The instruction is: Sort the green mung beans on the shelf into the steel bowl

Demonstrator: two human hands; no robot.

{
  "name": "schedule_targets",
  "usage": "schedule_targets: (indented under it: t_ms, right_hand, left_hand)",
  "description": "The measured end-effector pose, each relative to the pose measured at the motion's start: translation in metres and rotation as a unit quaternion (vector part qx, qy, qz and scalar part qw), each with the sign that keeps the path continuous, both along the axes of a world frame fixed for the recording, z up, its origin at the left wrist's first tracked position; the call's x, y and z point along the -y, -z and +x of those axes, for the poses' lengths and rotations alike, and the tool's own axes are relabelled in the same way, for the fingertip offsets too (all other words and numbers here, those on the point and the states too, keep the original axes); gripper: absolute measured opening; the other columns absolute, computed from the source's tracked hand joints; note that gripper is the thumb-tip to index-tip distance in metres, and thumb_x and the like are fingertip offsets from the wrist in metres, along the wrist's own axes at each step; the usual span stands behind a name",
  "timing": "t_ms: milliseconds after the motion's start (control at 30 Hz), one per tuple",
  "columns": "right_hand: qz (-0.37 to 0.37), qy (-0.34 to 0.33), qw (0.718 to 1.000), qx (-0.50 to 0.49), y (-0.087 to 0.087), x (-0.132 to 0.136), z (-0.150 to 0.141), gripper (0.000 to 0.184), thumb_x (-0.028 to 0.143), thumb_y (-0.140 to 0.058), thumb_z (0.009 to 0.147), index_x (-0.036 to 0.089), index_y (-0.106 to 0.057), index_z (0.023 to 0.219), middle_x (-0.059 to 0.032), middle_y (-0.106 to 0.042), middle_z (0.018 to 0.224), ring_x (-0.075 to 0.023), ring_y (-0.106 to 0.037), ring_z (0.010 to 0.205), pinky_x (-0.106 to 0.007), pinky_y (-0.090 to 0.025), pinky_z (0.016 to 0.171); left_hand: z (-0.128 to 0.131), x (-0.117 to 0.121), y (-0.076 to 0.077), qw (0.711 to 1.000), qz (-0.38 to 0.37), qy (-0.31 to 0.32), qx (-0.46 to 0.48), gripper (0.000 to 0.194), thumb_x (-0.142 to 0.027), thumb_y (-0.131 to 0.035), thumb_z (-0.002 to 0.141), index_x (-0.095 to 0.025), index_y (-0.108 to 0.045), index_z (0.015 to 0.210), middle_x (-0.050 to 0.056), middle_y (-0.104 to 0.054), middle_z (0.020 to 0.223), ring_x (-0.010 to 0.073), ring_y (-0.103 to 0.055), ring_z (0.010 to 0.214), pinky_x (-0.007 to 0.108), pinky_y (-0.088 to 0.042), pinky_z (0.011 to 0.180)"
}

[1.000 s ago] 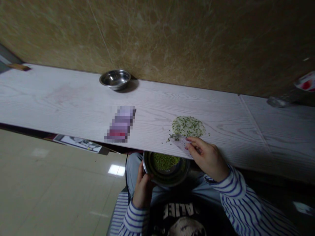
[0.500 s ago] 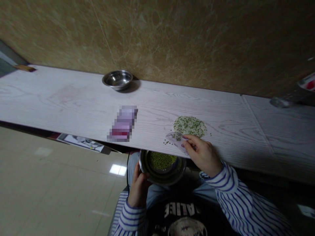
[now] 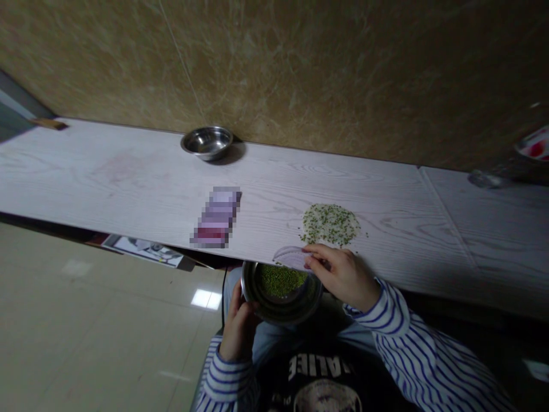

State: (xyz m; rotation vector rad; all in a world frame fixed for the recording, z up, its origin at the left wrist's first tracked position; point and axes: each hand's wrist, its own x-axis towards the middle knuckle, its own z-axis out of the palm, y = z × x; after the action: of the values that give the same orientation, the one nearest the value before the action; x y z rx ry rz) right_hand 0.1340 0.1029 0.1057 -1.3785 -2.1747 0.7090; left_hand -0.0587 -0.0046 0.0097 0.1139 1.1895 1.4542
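Below the counter's front edge, my left hand [image 3: 240, 332] grips the left rim of a metal bowl [image 3: 291, 313]. Small green beans [image 3: 281, 280], like mung beans, lie inside it. My right hand [image 3: 343, 273] pinches a thin, translucent, pale purple plastic piece [image 3: 290, 256] with a curved edge. This piece is at the counter edge, right above the bowl's far side. Just beyond my right hand, a flat patch of green beans mixed with white grains [image 3: 330, 224] is spread on the counter.
Against the wall stands a second metal bowl [image 3: 207, 144]. A blurred-out flat rectangular thing [image 3: 217, 217] lies on the white wood-grain counter [image 3: 141, 183]. A clear plastic bottle [image 3: 486, 179] lies at the far right. Printed papers [image 3: 146, 250] show under the counter at left.
My right hand has drawn the plastic piece left and toward me, from the patch's near side to the counter edge. The few stray beans there have left the counter top. My left hand keeps its hold.
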Motion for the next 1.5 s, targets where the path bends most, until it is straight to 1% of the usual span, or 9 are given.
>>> schedule_targets:
  t_ms: [100,200,300,467,667,800,1133,1333,1500]
  right_hand:
    - [0.002,-0.023,1.000,-0.005,-0.001,0.007,0.003,0.023,0.021,-0.058,0.091,0.022,-0.076,0.104,-0.0030,-0.082,0.086,-0.0182,-0.077,0.074,-0.027,-0.059,0.068]
    - [0.001,-0.009,1.000,-0.015,0.000,0.013,0.010,0.022,0.021,-0.058,0.090,0.022,-0.075,0.103,-0.0034,-0.082,0.087,-0.0188,-0.078,0.077,-0.028,-0.060,0.070]
    - [0.010,0.046,0.998,-0.036,0.006,0.017,0.023,0.022,0.024,-0.057,0.090,0.021,-0.074,0.104,-0.0050,-0.082,0.087,-0.0202,-0.078,0.078,-0.029,-0.062,0.070]
    - [0.023,0.135,0.989,-0.054,0.016,0.017,0.041,0.025,0.029,-0.056,0.092,0.018,-0.072,0.107,-0.0063,-0.080,0.079,-0.0204,-0.076,0.067,-0.029,-0.060,0.060]
    - [0.063,0.137,0.988,-0.019,0.013,0.012,0.026,0.025,0.026,-0.055,0.090,0.019,-0.074,0.105,-0.0070,-0.081,0.082,-0.0212,-0.077,0.071,-0.028,-0.059,0.062]
    - [0.074,0.145,0.987,0.003,0.011,0.008,0.019,0.026,0.025,-0.055,0.089,0.020,-0.075,0.105,-0.0056,-0.081,0.080,-0.0199,-0.075,0.063,-0.027,-0.057,0.056]
    - [0.079,0.181,0.980,-0.003,0.009,0.004,0.041,0.027,0.028,-0.054,0.090,0.018,-0.074,0.106,-0.0077,-0.080,0.077,-0.0230,-0.077,0.069,-0.029,-0.057,0.057]
    - [0.081,0.173,0.981,-0.010,0.008,-0.002,0.023,0.024,0.027,-0.056,0.090,0.019,-0.073,0.105,-0.0070,-0.081,0.078,-0.0222,-0.077,0.068,-0.028,-0.058,0.059]
    - [0.103,0.185,0.977,0.023,0.005,-0.010,0.016,0.023,0.026,-0.057,0.090,0.020,-0.073,0.104,-0.0055,-0.081,0.076,-0.0220,-0.077,0.068,-0.028,-0.057,0.059]
  left_hand:
    - [0.000,0.000,0.002,1.000,0.001,0.006,-0.002,0.064,-0.020,-0.073,0.065,-0.027,-0.063,0.128,0.006,-0.071,0.108,0.0235,-0.063,0.084,0.030,-0.053,0.060]
    - [0.001,0.000,0.003,1.000,-0.011,0.010,-0.009,0.065,-0.022,-0.074,0.064,-0.028,-0.064,0.128,0.006,-0.070,0.113,0.0252,-0.062,0.086,0.030,-0.052,0.059]
    - [0.003,0.001,0.003,1.000,-0.019,0.016,-0.011,0.064,-0.022,-0.073,0.064,-0.029,-0.065,0.127,0.005,-0.071,0.108,0.0261,-0.062,0.085,0.029,-0.050,0.057]
    - [0.009,0.000,0.002,0.999,-0.016,0.028,-0.004,0.063,-0.019,-0.071,0.064,-0.029,-0.067,0.126,0.004,-0.072,0.097,0.0213,-0.058,0.073,0.028,-0.048,0.052]
    - [0.012,0.000,0.004,0.999,-0.006,0.044,-0.007,0.067,-0.021,-0.073,0.065,-0.027,-0.064,0.131,0.007,-0.072,0.110,0.0234,-0.061,0.080,0.029,-0.050,0.056]
    - [0.010,0.001,0.008,0.999,-0.004,0.047,-0.020,0.068,-0.025,-0.074,0.066,-0.030,-0.064,0.133,0.006,-0.070,0.115,0.0258,-0.062,0.085,0.032,-0.051,0.059]
    - [0.011,-0.002,0.006,0.999,-0.009,0.046,-0.008,0.065,-0.023,-0.074,0.063,-0.027,-0.067,0.128,0.005,-0.072,0.101,0.0213,-0.059,0.074,0.028,-0.049,0.056]
    - [0.012,-0.003,0.008,0.999,-0.018,0.036,0.004,0.073,-0.020,-0.074,0.063,-0.024,-0.060,0.134,0.009,-0.071,0.109,0.0235,-0.063,0.077,0.029,-0.050,0.052]
    - [0.007,-0.001,0.014,0.999,-0.030,0.031,0.004,0.081,-0.024,-0.077,0.061,-0.025,-0.057,0.139,0.012,-0.069,0.122,0.0308,-0.064,0.093,0.031,-0.052,0.055]
